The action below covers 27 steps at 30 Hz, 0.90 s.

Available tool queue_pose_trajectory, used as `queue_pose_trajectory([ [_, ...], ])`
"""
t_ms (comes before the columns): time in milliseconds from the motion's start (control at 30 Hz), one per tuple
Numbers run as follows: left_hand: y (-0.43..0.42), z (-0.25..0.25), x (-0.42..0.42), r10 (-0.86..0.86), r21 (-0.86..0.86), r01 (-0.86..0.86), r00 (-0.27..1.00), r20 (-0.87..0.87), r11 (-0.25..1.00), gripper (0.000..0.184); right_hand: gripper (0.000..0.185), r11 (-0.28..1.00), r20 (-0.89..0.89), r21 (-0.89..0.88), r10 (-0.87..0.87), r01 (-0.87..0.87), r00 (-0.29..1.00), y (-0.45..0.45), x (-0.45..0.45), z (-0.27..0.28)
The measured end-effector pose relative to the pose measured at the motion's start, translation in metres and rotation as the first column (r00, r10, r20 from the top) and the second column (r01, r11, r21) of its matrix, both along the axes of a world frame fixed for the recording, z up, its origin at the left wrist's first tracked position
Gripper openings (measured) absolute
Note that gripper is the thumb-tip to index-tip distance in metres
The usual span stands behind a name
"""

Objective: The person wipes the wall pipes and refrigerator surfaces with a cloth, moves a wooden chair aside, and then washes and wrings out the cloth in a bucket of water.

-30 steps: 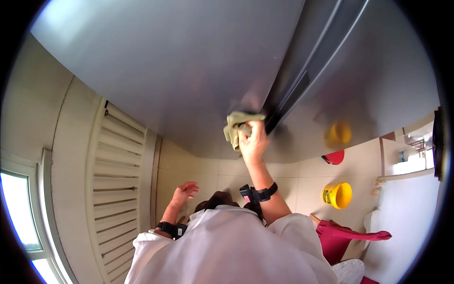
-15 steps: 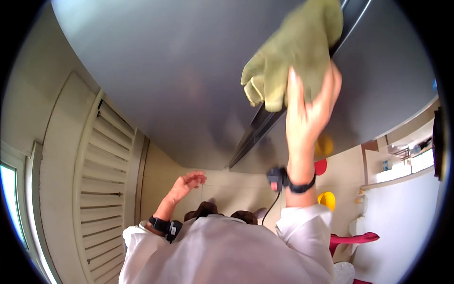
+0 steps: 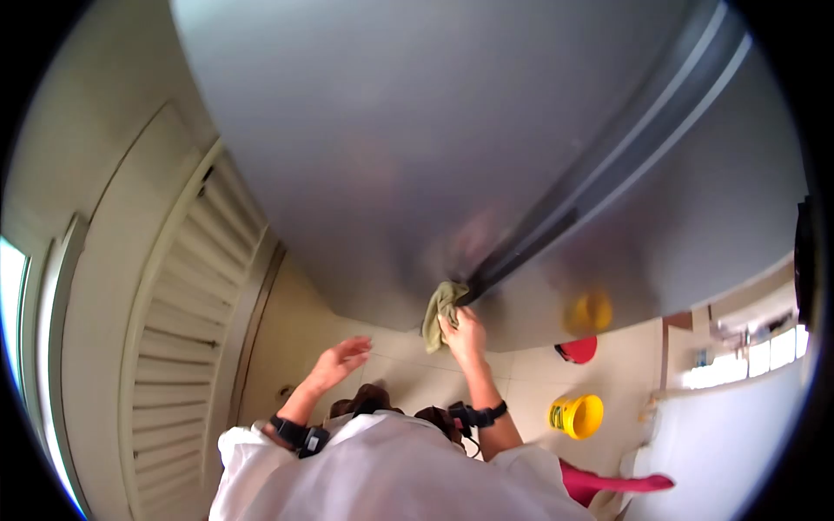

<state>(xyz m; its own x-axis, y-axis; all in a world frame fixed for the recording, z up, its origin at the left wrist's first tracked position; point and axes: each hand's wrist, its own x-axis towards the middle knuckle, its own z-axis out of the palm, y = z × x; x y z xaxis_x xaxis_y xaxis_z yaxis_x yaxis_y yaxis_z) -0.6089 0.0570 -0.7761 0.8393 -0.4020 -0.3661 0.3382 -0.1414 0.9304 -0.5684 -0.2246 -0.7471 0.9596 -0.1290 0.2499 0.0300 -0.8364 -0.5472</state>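
A crumpled olive-green cloth [image 3: 440, 319] is in my right hand [image 3: 466, 335], its fingers closed round it. The cloth lies against the lower end of the dark seam [image 3: 512, 260] between two glossy grey panels that look like refrigerator doors [image 3: 373, 165]. Part of the cloth hangs down to the left of my fingers. In front of my body, my left hand [image 3: 340, 363] hovers with loosely bent fingers apart and nothing in them. Each wrist wears a black strap with a small device.
On the tiled floor to the right stand a yellow bucket [image 3: 577, 417] and a red container [image 3: 578, 350]. A slatted cream radiator cover or door [image 3: 187, 339] lines the left side. Something dark pink [image 3: 617, 483] sticks out at lower right.
My right hand has drawn the cloth down along the seam from high up to near its lower end. The view has shifted, showing more of the yellow bucket. My left hand stays about where it was.
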Motion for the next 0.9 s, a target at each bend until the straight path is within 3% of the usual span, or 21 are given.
queue_pose_trajectory([
  [33, -0.016, 0.008, 0.005, -0.019, -0.001, 0.019, 0.998, 0.054, 1.0, 0.057, 0.029, 0.994, -0.16, -0.05, 0.093, -0.102, 0.983, 0.005, -0.005, 0.026],
  [100, -0.048, 0.06, 0.009, -0.07, -0.172, 0.091, 0.99, 0.123, 0.981, 0.072, 0.031, 0.983, -0.163, -0.03, 0.172, -0.179, 0.972, 0.029, -0.005, 0.075],
  [133, -0.063, 0.052, 0.011, -0.033, -0.235, 0.074, 0.984, 0.173, 0.969, 0.072, 0.036, 0.961, -0.156, 0.055, 0.275, -0.27, 0.949, 0.044, -0.007, 0.095],
  [167, -0.068, 0.042, 0.013, 0.007, -0.296, 0.061, 0.975, 0.224, 0.953, 0.072, 0.053, 0.924, -0.247, 0.163, 0.378, -0.346, 0.892, 0.058, -0.01, 0.113],
  [233, -0.049, 0.093, 0.036, 0.237, -0.437, -0.099, 0.933, 0.272, 0.894, 0.063, 0.067, 0.67, -0.031, 0.483, 0.656, -0.564, 0.754, 0.055, -0.016, 0.13],
  [267, -0.033, 0.108, 0.045, 0.339, -0.333, -0.213, 0.859, 0.385, 0.919, 0.05, 0.07, 0.538, 0.08, 0.665, 0.638, -0.518, 0.766, 0.055, -0.023, 0.151],
  [300, -0.017, 0.136, 0.056, 0.417, -0.267, -0.331, 0.566, 0.711, 0.905, 0.043, 0.074, 0.366, 0.179, 0.808, 0.595, -0.462, 0.784, 0.055, -0.028, 0.166],
  [333, -0.001, 0.173, 0.068, 0.47, -0.341, -0.381, 0.328, 0.819, 0.859, 0.043, 0.066, 0.345, 0.269, 0.79, 0.548, -0.506, 0.792, 0.043, -0.029, 0.168],
  [367, 0.016, 0.203, 0.089, 0.428, -0.366, -0.43, 0.053, 0.902, 0.825, 0.046, 0.054, 0.371, 0.276, 0.811, 0.439, -0.452, 0.855, 0.031, -0.026, 0.16],
  [400, 0.023, 0.239, 0.106, 0.325, -0.379, -0.53, -0.196, 0.925, 0.759, 0.049, 0.048, 0.475, 0.203, 0.793, 0.384, -0.382, 0.901, 0.022, -0.023, 0.157],
  [433, 0.023, 0.264, 0.124, 0.243, -0.41, -0.636, -0.336, 0.91, 0.654, 0.053, 0.042, 0.571, 0.134, 0.763, 0.32, -0.304, 0.938, 0.017, -0.021, 0.154],
  [500, 0.021, 0.286, 0.164, 0.048, -0.364, -0.734, -0.414, 0.909, 0.574, 0.05, 0.034, 0.625, 0.082, 0.737, 0.293, -0.256, 0.953, 0.013, -0.028, 0.137],
  [600, 0.016, 0.235, 0.201, -0.087, -0.162, -0.828, -0.245, 0.966, 0.537, 0.047, 0.033, 0.64, 0.034, 0.734, 0.3, -0.227, 0.953, 0.006, -0.045, 0.108],
  [700, 0.026, 0.122, 0.189, -0.047, -0.027, -0.838, -0.063, 0.997, 0.544, 0.047, 0.028, 0.653, -0.071, 0.749, 0.248, -0.113, 0.966, -0.008, -0.068, 0.083],
  [767, 0.027, 0.028, 0.165, -0.047, 0.165, -0.8, 0.169, 0.985, 0.576, 0.045, 0.025, 0.634, -0.125, 0.773, 0.183, -0.019, 0.975, -0.021, -0.072, 0.063],
  [800, 0.026, -0.007, 0.143, -0.084, 0.337, -0.771, 0.349, 0.933, 0.54, 0.044, 0.025, 0.651, -0.176, 0.759, 0.178, 0.018, 0.968, -0.031, -0.072, 0.053],
  [833, 0.026, -0.042, 0.117, -0.15, 0.505, -0.671, 0.514, 0.844, 0.542, 0.041, 0.025, 0.666, -0.24, 0.74, 0.129, 0.095, 0.962, -0.034, -0.084, 0.048],
  [867, 0.038, -0.096, 0.087, -0.264, 0.678, -0.544, 0.649, 0.714, 0.494, 0.039, 0.024, 0.602, -0.251, 0.791, 0.155, 0.11, 0.956, -0.033, -0.085, 0.04],
  [900, 0.044, -0.111, 0.056, -0.185, 0.89, -0.026, 0.975, 0.123, 0.455, 0.034, 0.024, 0.587, -0.256, 0.796, 0.104, 0.149, 0.961, -0.027, -0.081, 0.041],
])
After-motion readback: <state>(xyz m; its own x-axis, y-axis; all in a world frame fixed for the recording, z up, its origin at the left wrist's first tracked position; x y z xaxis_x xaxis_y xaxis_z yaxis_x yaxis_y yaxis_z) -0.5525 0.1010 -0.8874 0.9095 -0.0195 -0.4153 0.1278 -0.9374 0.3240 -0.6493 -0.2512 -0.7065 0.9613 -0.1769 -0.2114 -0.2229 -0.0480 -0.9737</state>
